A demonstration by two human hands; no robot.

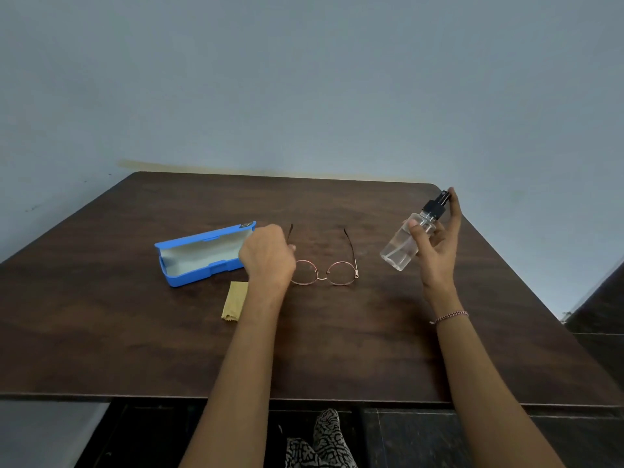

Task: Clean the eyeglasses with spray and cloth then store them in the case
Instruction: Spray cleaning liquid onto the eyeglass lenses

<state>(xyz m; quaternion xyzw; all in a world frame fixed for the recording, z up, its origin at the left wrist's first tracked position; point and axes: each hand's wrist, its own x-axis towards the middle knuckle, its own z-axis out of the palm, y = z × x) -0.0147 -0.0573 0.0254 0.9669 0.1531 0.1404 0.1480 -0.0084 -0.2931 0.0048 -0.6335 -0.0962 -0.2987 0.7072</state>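
Note:
Round eyeglasses with a thin pinkish frame rest on the dark wooden table, temples unfolded and pointing away from me. My left hand is closed over the left temple and covers part of the left lens. My right hand holds a clear spray bottle with a black pump top above the table, right of the glasses, index finger at the nozzle. A blue case lies open to the left. A folded yellow cloth lies in front of the case.
The table's back edge meets a pale blue wall. Its right rear corner is rounded, close behind the bottle. Below the near edge a patterned garment on my legs shows over a dark floor.

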